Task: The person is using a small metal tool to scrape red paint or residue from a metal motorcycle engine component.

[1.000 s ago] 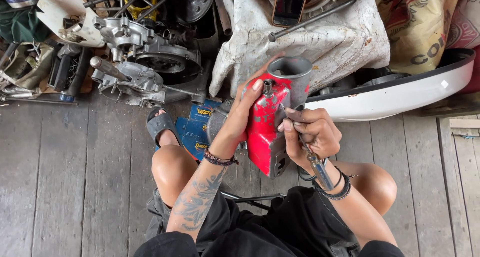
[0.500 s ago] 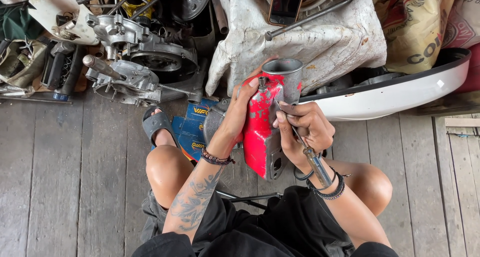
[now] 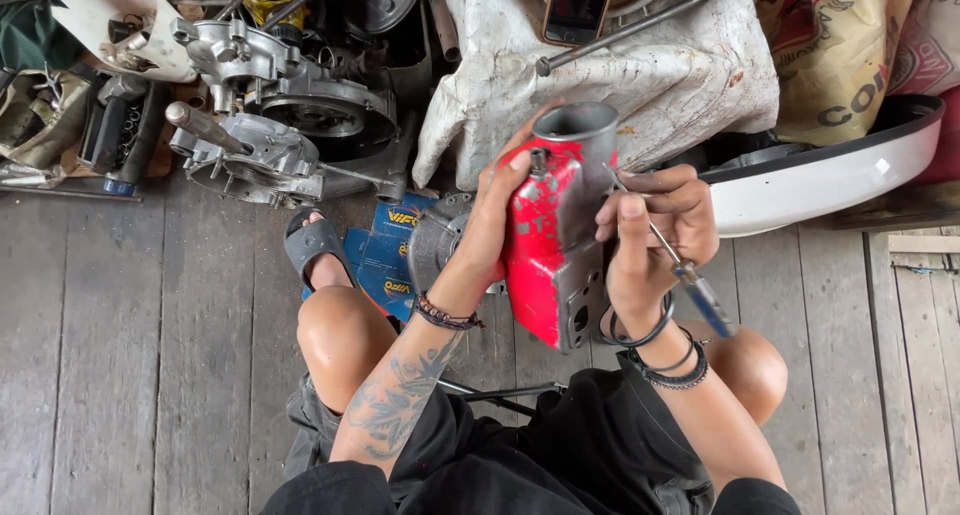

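Red metal housing [image 3: 548,265], two hands, one screwdriver [image 3: 680,267]

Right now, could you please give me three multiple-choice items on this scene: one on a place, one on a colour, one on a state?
1. Where does the phone lie?
A. on the white cloth
B. on the floor
C. on a knee

2. What colour is the held casing?
A. blue
B. red
C. green

3. What does the right hand do?
A. rests empty
B. grips a sandal
C. holds a thin tool

Answers: 1 A, the phone rests on the cloth; 2 B, its paint is red, chipped; 3 C, the fingers pinch the tool, while the left hand holds the casing.
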